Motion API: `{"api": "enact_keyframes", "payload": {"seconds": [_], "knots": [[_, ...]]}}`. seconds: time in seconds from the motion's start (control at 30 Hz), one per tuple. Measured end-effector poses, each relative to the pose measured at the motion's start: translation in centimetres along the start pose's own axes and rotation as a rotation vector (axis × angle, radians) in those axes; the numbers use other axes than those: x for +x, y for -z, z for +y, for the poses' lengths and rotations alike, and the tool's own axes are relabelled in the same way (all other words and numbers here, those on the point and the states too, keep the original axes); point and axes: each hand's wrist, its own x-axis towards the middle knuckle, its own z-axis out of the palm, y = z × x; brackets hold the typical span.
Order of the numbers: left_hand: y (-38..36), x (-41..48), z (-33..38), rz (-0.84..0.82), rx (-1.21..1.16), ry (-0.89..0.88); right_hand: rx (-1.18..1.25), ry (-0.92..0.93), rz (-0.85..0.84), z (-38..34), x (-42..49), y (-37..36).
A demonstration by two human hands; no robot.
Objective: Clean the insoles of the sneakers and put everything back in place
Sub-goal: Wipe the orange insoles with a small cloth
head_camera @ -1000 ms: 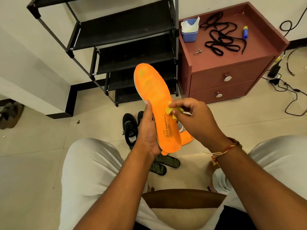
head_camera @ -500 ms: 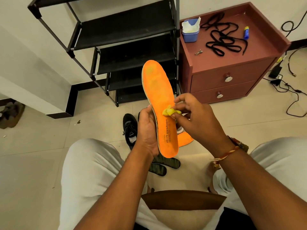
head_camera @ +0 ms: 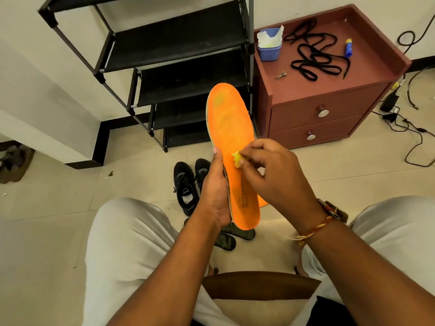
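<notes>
Wipe (head_camera: 237,158) now farther inward on insole (head_camera: 231,128), in right hand (head_camera: 280,175)

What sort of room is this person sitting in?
Most likely a room in a home, perhaps an entryway corner: a black shoe rack stands against the wall beside a reddish-brown two-drawer cabinet, and black sneakers sit on the tiled floor.

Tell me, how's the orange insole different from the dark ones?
The orange insole is bright, the dark insoles dull. The left hand holds the orange insole up, the right hand's yellow wad on it; the dark insoles lie flat on the floor. All are outside the sneakers.
</notes>
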Motion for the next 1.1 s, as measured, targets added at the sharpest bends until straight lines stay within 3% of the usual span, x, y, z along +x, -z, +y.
{"api": "enact_keyframes", "payload": {"seconds": [0.2, 0.33, 0.43, 0.53, 0.67, 0.8, 0.9, 1.03, 1.1], "knots": [[0.2, 0.1, -0.1, -0.004, -0.028, 0.015, -0.052, -0.036, -0.081, -0.5, -0.5, -0.9], [0.2, 0.0, -0.2, 0.032, -0.028, 0.008, -0.094, 0.133, -0.055, -1.7, -1.6, -2.5], [0.2, 0.0, -0.5, 0.041, 0.016, -0.014, -0.113, 0.069, 0.004, -0.6, -0.4, -1.0], [-0.1, -0.2, -0.7, 0.041, 0.160, -0.004, -0.004, -0.109, 0.165, 1.0, 1.3, 0.4], [-0.2, -0.6, -0.9, 0.044, 0.207, -0.002, 0.045, -0.148, 0.140, 0.2, 0.8, -0.1], [-0.1, -0.4, -0.8, 0.064, 0.115, -0.050, 0.024, 0.023, 0.113, -3.2, -1.6, -2.2], [-0.2, -0.5, -0.8, 0.038, 0.105, -0.048, -0.106, 0.114, 0.121, -1.8, -0.7, -1.2], [-0.5, -0.6, -1.0, -0.003, 0.216, -0.022, -0.016, -0.196, 0.208, 1.5, 1.8, 0.0], [-0.5, -0.6, -1.1, -0.004, 0.247, -0.021, -0.008, -0.251, 0.189, 1.9, 1.8, 0.2]]}}
